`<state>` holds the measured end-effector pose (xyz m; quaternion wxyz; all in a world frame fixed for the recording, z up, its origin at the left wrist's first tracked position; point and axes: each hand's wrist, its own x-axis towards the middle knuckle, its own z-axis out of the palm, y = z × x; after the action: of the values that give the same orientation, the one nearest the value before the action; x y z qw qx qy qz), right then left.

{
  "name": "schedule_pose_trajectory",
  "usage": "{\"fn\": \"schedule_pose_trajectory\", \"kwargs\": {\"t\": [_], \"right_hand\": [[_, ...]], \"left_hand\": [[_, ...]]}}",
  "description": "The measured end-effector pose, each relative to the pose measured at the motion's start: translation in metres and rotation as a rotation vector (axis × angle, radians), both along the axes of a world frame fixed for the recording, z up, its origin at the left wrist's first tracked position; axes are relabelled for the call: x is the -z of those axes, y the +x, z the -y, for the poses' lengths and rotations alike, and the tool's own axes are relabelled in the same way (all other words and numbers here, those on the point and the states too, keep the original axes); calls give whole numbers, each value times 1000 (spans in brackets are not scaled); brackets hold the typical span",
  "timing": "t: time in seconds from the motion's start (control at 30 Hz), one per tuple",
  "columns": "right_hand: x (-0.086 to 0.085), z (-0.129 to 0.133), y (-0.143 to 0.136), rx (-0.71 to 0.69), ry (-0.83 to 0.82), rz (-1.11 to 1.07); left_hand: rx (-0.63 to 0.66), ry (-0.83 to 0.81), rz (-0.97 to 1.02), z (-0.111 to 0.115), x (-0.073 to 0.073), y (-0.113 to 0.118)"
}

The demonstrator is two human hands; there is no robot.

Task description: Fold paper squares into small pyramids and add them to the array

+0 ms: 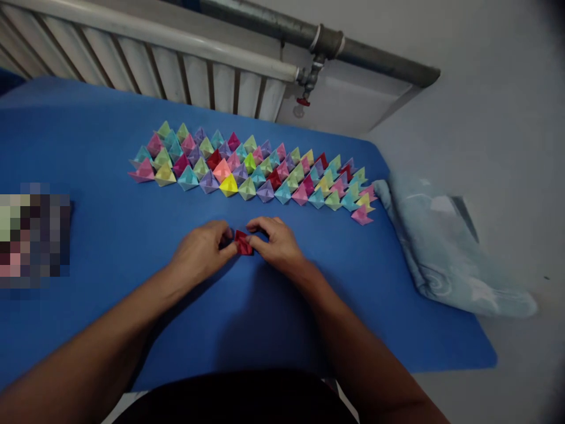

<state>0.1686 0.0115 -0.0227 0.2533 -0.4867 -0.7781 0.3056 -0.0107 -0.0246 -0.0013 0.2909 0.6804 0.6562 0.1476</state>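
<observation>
A small dark red piece of folded paper point(243, 243) is between my two hands, just above or on the blue table. My left hand point(200, 250) pinches its left edge, thumb against the paper and fingers curled. From the other side my right hand point(278, 242) grips it, with the thumb tip on its right edge and the forefinger arched above. Beyond my hands, several rows of small folded paper boats point(247, 188) in pink, green, blue, purple, yellow and red stand close together. A bright yellow paper boat point(228, 186) stands in the front row.
The blue table point(110, 247) reaches back to a white radiator point(194, 76) with a pipe point(379, 59) and red-handled valve point(303, 102). A folded light blue cloth point(441, 247) lies at the right edge. A pixelated item point(35, 235) is at the left.
</observation>
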Motion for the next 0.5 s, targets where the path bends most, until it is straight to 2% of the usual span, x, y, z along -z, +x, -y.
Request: {"fn": "schedule_pose_trajectory", "kwargs": {"t": [0.17,0.5], "right_hand": [[-4,4,-6,32,-72,75],[-3,3,-15,41,25,278]], "left_hand": [[73,69,-101,1,5,3],[91,71,-216,0,6,9]]}}
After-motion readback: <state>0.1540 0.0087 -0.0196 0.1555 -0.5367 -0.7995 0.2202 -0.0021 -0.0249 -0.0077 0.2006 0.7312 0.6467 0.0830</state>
